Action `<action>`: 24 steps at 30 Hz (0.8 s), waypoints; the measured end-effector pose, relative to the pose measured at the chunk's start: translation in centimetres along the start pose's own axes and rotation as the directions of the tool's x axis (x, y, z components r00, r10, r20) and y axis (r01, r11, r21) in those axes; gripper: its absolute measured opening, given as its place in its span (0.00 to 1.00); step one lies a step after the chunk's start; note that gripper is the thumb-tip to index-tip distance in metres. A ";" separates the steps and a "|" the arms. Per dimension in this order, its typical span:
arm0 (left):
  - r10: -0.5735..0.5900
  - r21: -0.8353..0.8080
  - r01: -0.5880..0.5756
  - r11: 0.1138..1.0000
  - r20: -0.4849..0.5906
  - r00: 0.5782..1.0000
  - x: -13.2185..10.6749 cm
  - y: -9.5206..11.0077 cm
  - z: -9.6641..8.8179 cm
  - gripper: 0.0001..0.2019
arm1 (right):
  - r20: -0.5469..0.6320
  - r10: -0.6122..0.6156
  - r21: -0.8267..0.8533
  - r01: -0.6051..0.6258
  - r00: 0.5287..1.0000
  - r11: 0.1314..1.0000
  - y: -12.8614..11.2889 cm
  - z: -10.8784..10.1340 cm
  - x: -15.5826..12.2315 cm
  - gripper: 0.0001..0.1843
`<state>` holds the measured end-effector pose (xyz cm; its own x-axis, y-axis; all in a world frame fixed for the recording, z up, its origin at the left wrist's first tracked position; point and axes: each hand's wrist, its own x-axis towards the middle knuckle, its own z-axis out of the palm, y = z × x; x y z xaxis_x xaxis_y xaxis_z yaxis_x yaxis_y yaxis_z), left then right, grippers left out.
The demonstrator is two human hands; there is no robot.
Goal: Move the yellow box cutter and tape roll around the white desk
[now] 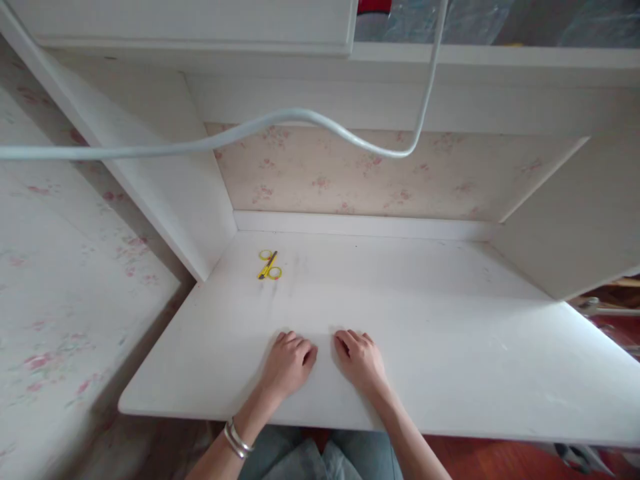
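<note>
Both my hands rest on the white desk (425, 347) near its front edge, a short gap between them. My left hand (290, 360) is loosely curled into a fist, knuckles up, and nothing shows in it. Curled the same way, my right hand (359, 357) lies to its right with no object visible. Farther back and to the left lies a yellow and black utility knife (269, 265). A thin yellow ring (265, 255) sits at its upper left, and a second yellow ring (275, 273) at its lower right.
A white cable (300, 115) hangs across the upper view, above the desk. White side panels (165, 193) and an overhead cabinet (200, 23) frame the desk. Behind is flowered wallpaper (320, 180). A metal rack (607, 310) stands beyond the right side.
</note>
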<state>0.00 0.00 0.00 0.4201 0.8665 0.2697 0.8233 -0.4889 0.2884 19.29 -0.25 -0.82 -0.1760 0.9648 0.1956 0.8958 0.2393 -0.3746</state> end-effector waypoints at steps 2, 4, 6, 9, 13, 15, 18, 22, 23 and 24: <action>-0.001 -0.001 0.001 1.000 0.002 1.000 0.0 0.0 0.0 0.12 | -0.002 -0.002 0.002 0.002 1.000 1.000 0.0 0.0 0.0 0.12; -0.001 0.000 0.001 1.000 0.007 1.000 0.0 0.0 0.0 0.12 | -0.003 -0.002 0.002 0.002 1.000 1.000 0.1 0.1 0.0 0.13; 0.000 0.001 0.000 1.000 0.009 1.000 0.0 0.1 -0.1 0.13 | -0.001 -0.001 0.001 0.001 1.000 1.000 0.1 0.1 0.0 0.13; 0.000 0.001 0.000 1.000 0.005 1.000 0.0 0.1 0.0 0.13 | -0.001 0.003 0.000 -0.003 1.000 1.000 0.1 0.2 0.0 0.13; 0.000 -0.001 0.000 1.000 0.006 1.000 0.0 0.0 0.1 0.13 | -0.003 0.001 -0.003 -0.001 1.000 1.000 0.1 0.3 0.0 0.13; 0.002 0.004 -0.002 1.000 0.009 1.000 0.0 0.0 0.1 0.13 | -0.005 -0.001 -0.002 0.001 1.000 1.000 0.1 0.3 0.0 0.13; 0.005 0.012 -0.005 1.000 0.015 1.000 0.0 -0.1 0.1 0.12 | -0.004 0.002 0.004 -0.002 1.000 1.000 0.1 0.2 0.0 0.12; 0.006 0.017 -0.006 1.000 0.021 1.000 0.0 -0.1 0.0 0.12 | 0.003 0.011 0.001 -0.011 1.000 1.000 0.0 0.1 0.0 0.13; 0.005 0.017 -0.005 1.000 0.020 1.000 0.0 -0.1 0.0 0.12 | 0.004 0.012 -0.003 -0.012 1.000 1.000 0.0 0.1 0.0 0.13; 0.003 0.016 -0.004 1.000 0.018 1.000 0.0 -0.1 0.0 0.12 | 0.006 0.014 -0.006 -0.014 1.000 1.000 0.0 0.1 0.0 0.13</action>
<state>-0.07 0.05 0.00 0.4297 0.8665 0.2540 0.8278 -0.4904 0.2725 19.23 -0.20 -0.89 -0.1658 0.9686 0.1852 0.9004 0.2252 -0.3721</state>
